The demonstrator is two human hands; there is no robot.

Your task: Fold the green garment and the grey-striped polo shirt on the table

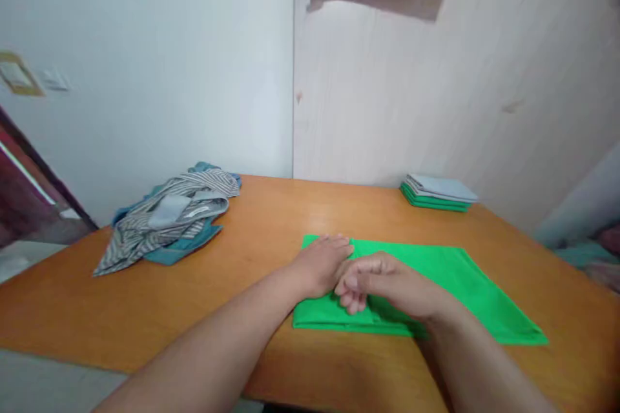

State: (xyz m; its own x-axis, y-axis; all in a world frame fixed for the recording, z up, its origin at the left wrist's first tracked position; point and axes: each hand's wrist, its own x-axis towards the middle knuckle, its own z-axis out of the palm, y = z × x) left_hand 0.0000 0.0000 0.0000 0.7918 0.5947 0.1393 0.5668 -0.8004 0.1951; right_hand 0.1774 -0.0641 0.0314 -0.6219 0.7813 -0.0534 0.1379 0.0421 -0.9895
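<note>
A bright green folded cloth (455,277), perhaps a garment, lies spread on the table in front of me. Its left part is folded into thicker layers, and its right part narrows to a pointed corner near the front. My left hand (323,263) rests palm down on the folded left part with its fingers stretched out. Close against it, my right hand (372,281) is over the cloth with its fingers curled in and the thumb against them. Nothing shows between those fingers. Both hands hide the middle of the fold.
On the wooden table (271,219), a loose heap of striped and blue clothes (179,213) lies at the left. A neat stack of folded grey and green cloths (436,193) sits at the back right. The wall (217,64) rises behind the table.
</note>
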